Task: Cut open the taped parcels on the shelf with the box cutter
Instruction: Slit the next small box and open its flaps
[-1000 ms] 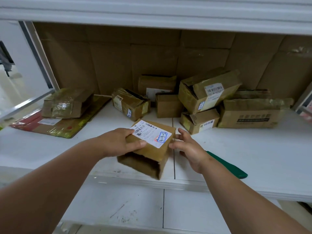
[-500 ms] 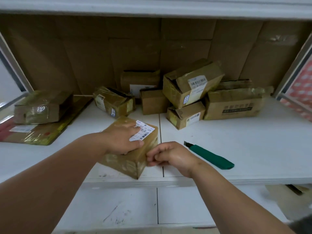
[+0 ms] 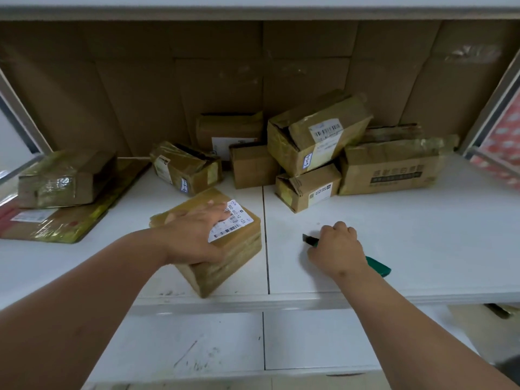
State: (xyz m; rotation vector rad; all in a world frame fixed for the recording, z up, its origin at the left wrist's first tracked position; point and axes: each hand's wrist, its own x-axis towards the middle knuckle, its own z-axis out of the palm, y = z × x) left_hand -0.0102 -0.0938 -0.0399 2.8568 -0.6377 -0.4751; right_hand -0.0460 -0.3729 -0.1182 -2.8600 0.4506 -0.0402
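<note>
Our left hand [image 3: 197,235] presses flat on the parcel [image 3: 222,257]; our right hand [image 3: 336,249] curls round the cutter [image 3: 378,266] on the shelf [image 3: 422,235].

Dim, soft light; tape glare; edges bowed, slightly blurred.

The left hand [image 3: 197,235] lies flat, fingers spread, on a taped parcel [image 3: 225,260] near the white shelf's [image 3: 422,229] front edge. Beside it, the right hand [image 3: 337,249] curls over the green box cutter [image 3: 378,266] (dark tip pointing left). More parcels [image 3: 315,133] pile behind.
</note>
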